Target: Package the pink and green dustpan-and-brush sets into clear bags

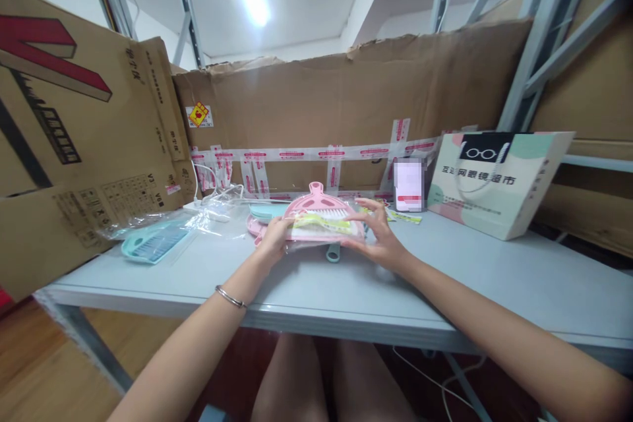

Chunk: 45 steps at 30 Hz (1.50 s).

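Note:
A pink dustpan [316, 196] with a white-bristled brush [324, 214] lies in clear plastic wrap above the table, with a yellow-green strip across its front. My left hand [273, 241] is closed on the left edge of this wrapped set. At the right edge, my right hand [380, 241] has its fingers curved and spread, the fingertips and thumb on the wrap. Another pink piece and a light-blue piece [264, 212] show behind my left hand, partly hidden. Below the set, a teal handle end [333, 252] sticks out towards me.
A teal dustpan and brush [155, 244] in clear plastic lies on the table [208, 283] at left. A phone [409, 184] stands at the back, beside a printed gift bag [494, 184]. Cardboard boxes [306, 105] wall the back and left. White cables lie behind the plastic.

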{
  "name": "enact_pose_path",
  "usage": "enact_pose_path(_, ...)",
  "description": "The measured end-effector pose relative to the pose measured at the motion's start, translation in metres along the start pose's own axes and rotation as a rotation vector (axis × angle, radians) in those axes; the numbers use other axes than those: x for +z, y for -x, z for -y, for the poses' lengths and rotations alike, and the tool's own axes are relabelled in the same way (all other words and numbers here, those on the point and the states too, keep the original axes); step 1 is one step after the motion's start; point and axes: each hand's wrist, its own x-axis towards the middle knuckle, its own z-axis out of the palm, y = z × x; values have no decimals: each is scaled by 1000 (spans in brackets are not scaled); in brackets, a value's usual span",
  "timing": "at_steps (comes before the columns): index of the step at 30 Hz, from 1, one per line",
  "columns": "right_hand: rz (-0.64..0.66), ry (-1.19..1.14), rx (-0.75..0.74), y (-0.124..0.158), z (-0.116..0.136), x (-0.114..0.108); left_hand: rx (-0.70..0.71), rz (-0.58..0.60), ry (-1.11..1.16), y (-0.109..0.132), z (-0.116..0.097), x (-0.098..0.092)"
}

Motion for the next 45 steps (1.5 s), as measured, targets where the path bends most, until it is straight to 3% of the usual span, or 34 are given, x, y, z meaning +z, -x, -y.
enact_pose_path(4, 77, -230, 210, -3, -1, 7, -17, -7, -24, 6, 1, 6)
enact_pose_path(8, 13, -384, 339, -6, 0, 4, -1, 95, -51, 15, -3, 10)
enact_pose_path(14, -181, -341, 396, -8, -1, -2, 66, 353, -12, 25, -15, 4)
enact_pose_path(17, -215, -313, 361, -8, -2, -4, 168, 453, -158, 30, -18, 3)
enact_pose_path(20, -238, -244, 304, -7, -1, -4, 359, 355, -308, 29, -15, 6)
enact_pose_path(23, -320, -140, 272, -7, -1, -1, 439, 190, -323, 23, -11, 8)
enact_pose_path(27, -417, -282, 461, -7, -10, 5, 489, 224, -241, 19, -8, 6)
enact_pose_path(29, -327, -494, 647, -7, -16, 6, 492, 265, -217, 20, -8, 4)
enact_pose_path(31, -114, -683, 783, -7, -20, 5, 447, 289, -190, 20, -7, 1)
enact_pose_path(34, 70, -817, 788, -10, -19, 0, 334, 286, -121, 17, -5, -2)
enact_pose_path(38, -1, -834, 744, -11, -15, -4, 222, 319, -96, 13, -5, -3)
enact_pose_path(45, 11, -837, 725, -7, -20, -3, 176, 418, -160, 16, -3, -4)
